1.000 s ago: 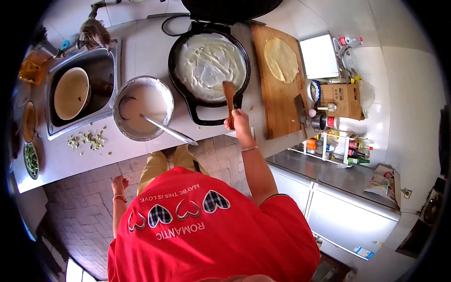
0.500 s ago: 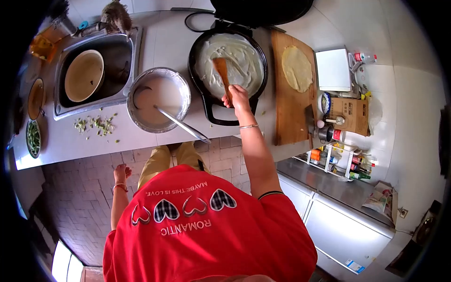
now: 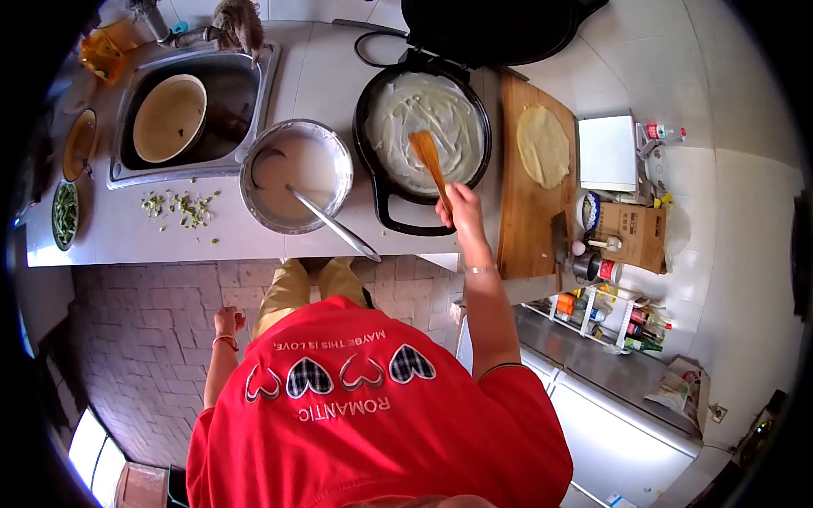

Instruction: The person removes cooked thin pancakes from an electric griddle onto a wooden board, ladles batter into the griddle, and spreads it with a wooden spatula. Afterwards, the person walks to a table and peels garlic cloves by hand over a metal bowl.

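- A person in a red shirt (image 3: 356, 423) stands at a kitchen surface (image 3: 315, 80), right arm stretched toward a round black pan (image 3: 362, 140).
- The right hand (image 3: 461, 210) has its grip closed firmly round a wooden spatula (image 3: 426, 152), whose blade lies over the pale batter (image 3: 406, 110) spread across the pan (whether it touches is hard to tell).
- The left hand (image 3: 227, 322) hangs low above the tiled floor (image 3: 152, 313), its grip loosely half curled; whether it holds anything cannot be told.
- Left of the pan, a ladle (image 3: 339, 227) leans in a bowl (image 3: 284, 227) of batter, its handle jutting past the surface's front edge.
- Right of the pan, a flatbread (image 3: 544, 146) lies on a wooden board (image 3: 525, 229), a knife (image 3: 559, 237) near the board's right edge.
- Behind the pan, its black lid (image 3: 500, 30) stands raised.
- Green scraps (image 3: 190, 207) dot the surface below the sink (image 3: 273, 102).
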Demonstrator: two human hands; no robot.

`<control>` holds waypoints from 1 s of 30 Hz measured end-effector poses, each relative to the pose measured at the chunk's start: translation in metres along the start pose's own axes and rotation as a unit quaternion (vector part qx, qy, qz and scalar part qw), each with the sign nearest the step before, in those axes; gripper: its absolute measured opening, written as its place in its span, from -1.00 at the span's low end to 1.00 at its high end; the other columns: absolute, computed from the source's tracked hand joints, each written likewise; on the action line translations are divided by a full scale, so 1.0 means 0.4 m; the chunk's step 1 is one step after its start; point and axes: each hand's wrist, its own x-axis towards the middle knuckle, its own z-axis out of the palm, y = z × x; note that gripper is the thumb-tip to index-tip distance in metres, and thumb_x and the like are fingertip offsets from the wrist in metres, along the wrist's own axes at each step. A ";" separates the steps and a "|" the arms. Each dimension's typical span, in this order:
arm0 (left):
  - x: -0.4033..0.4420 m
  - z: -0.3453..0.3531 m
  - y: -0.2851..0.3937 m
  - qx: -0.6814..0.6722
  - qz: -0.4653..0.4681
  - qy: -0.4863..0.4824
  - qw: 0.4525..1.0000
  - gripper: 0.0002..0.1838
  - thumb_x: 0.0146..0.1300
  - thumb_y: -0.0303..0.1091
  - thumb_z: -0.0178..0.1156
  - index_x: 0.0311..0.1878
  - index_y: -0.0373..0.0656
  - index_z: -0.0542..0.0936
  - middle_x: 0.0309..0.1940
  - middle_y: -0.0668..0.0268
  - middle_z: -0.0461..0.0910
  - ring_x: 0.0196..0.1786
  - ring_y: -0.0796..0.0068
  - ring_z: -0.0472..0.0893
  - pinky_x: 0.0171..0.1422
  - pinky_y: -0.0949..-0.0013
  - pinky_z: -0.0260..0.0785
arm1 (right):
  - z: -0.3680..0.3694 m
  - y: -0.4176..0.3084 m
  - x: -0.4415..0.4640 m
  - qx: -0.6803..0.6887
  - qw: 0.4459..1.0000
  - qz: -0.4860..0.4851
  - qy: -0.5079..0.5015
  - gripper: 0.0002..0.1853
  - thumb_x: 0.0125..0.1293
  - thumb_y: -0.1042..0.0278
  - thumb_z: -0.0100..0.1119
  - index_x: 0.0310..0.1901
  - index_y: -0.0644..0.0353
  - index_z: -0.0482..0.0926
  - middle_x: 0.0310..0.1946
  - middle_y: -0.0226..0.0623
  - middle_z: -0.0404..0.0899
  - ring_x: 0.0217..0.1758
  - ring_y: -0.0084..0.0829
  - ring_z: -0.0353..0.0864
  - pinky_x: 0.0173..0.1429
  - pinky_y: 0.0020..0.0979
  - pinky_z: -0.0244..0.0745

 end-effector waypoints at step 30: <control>-0.213 0.195 -0.119 -0.171 0.062 0.053 0.982 -0.85 0.21 -0.40 0.07 -0.20 -0.24 0.49 -0.53 0.22 0.54 -0.56 0.27 0.59 -0.52 0.29 0.52 | 0.137 -0.025 0.311 -0.013 0.995 -0.007 -0.096 -0.75 0.42 0.28 -0.14 -0.35 0.26 0.41 -0.69 -0.24 0.49 -0.81 -0.50 0.36 -0.74 -0.49 0.22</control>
